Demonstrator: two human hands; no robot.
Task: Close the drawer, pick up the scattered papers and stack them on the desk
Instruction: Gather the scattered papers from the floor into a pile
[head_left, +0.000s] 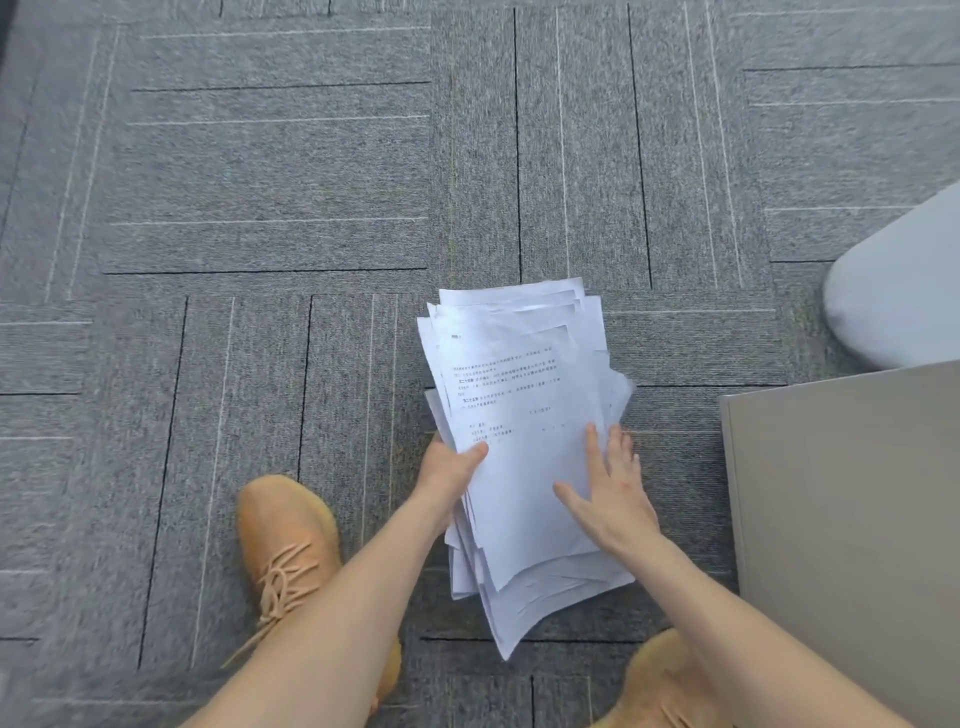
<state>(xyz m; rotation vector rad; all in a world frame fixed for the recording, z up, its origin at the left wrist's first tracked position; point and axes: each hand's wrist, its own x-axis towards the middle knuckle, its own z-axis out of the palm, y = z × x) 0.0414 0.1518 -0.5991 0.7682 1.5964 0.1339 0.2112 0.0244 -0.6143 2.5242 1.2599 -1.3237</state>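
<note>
A loose, uneven bundle of white printed papers (519, 395) is held above the grey carpet at the centre of the head view. My left hand (449, 470) grips the bundle's left edge, thumb on top of the top sheet and fingers hidden beneath. My right hand (613, 493) lies flat on the top sheet near its right edge, fingers spread. The sheets fan out at both ends. No drawer front is visible.
A grey cabinet or desk panel (852, 519) fills the lower right. A pale rounded object (898, 291) sits at the right edge. My tan laced shoes (285, 540) stand on the grey striped carpet tiles (260, 208) below the papers.
</note>
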